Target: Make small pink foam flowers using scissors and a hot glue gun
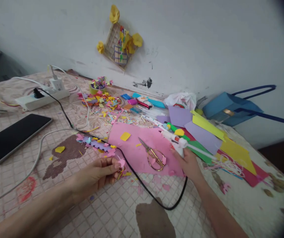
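Observation:
My left hand (104,172) is closed in a pinch on a small pink paper piece (121,163), above the tablecloth near the middle. My right hand (188,163) is wrapped round a white glue gun (177,147), whose tip points to the left. From it a black cord (142,185) loops down and back across the table. Between my hands, gold-handled scissors (153,155) lie on a pink sheet (134,132). A yellow paper piece (125,136) rests on the same sheet. A purple strip with pink and blue paper shapes (94,143) lies beyond my left hand.
A black phone (15,137) and a white power strip (42,99) are on the left. Paper scraps (102,100) and a small pot (97,86) stand at the back. Coloured sheets (204,135) and a blue bag (231,107) lie on the right. A yellow-flowered frame (111,39) hangs on the wall.

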Motion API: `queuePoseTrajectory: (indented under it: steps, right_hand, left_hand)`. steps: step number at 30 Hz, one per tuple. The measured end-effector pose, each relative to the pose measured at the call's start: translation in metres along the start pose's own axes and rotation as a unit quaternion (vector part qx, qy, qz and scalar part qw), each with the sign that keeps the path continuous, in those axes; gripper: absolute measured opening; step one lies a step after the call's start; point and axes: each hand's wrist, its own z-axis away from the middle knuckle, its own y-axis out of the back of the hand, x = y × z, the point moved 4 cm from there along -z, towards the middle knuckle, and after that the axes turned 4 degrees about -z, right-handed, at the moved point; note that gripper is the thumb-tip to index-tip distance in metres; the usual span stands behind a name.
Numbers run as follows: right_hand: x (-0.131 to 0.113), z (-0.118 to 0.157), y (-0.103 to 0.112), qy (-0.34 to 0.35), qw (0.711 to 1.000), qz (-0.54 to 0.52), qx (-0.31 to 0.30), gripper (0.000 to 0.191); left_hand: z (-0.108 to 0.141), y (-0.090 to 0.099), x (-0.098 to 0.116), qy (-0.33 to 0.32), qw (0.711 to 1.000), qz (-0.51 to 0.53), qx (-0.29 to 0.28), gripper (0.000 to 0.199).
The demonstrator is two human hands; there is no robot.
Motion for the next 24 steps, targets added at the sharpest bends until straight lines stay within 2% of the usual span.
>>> queuePoseTrajectory:
  steps: [4,10,18,24]
  right_hand:
    - [0.001,0.001,-0.013,0.020,0.999,0.015,-0.029,0.025]
    - [-0.004,0.001,-0.016,0.029,0.998,0.035,-0.054,0.022]
    - [-0.009,0.007,-0.002,0.025,0.998,0.053,0.008,0.026]
    - [-0.011,0.007,-0.013,0.051,0.997,0.043,-0.033,0.025]
  left_hand:
    - [0.002,-0.001,0.001,0.002,1.000,0.000,0.017,0.009]
    - [0.006,-0.005,0.003,-0.005,0.999,0.002,0.035,0.009]
    - [0.007,-0.006,0.003,0.000,0.999,0.002,0.034,0.008]
    - [0.007,-0.005,0.003,0.005,1.000,0.007,0.024,0.011]
